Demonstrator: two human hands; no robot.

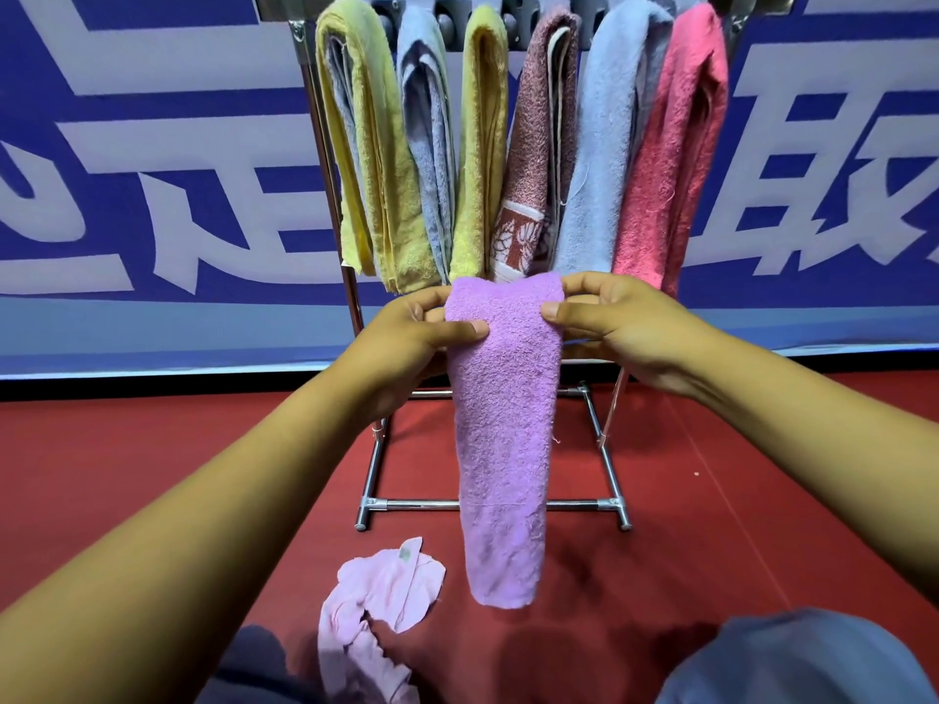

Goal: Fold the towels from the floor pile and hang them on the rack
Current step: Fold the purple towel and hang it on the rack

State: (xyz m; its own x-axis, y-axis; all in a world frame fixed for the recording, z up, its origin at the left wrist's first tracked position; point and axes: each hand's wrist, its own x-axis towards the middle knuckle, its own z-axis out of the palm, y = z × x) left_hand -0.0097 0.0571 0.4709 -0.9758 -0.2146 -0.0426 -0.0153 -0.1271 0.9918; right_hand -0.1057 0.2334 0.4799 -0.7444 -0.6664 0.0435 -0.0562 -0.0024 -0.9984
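**Clerk:** Nearest item, please.

**Keeper:** One pale pink towel (pixel 378 609), crumpled on the red floor (pixel 127 449) at seven o'clock, untouched. Blue-grey cloth at five and six o'clock, probably the person's knees; not certain.

**Clerk:** Item in hand?

**Keeper:** One purple towel (pixel 503 429), folded into a long narrow strip, centre of view. It hung straight down from its top edge, lower end clear of the floor and just to the right of the pink one. Left hand (pixel 406 337) pinched the upper left corner, thumb in front, fingers behind. Right hand (pixel 615 317) pinched the upper right corner the same way. Both were closed on the cloth.

**Clerk:** Handling notes?

**Keeper:** Terry cloth; judged light, soft and limp, not slippery, nothing to break. It kept no shape of its own, so the layers could slide apart if held by one corner. Best taken at the two top corners, as it was, or across the middle to drape it.

**Clerk:** Farthest?

**Keeper:** One metal rack (pixel 488 504), twelve o'clock, holding six folded towels: yellow (pixel 366 160), blue (pixel 427 160), yellow (pixel 482 160), a patterned reddish one (pixel 533 170), blue (pixel 604 160), pink (pixel 670 160). Behind it was a blue banner (pixel 152 104) with white lettering.
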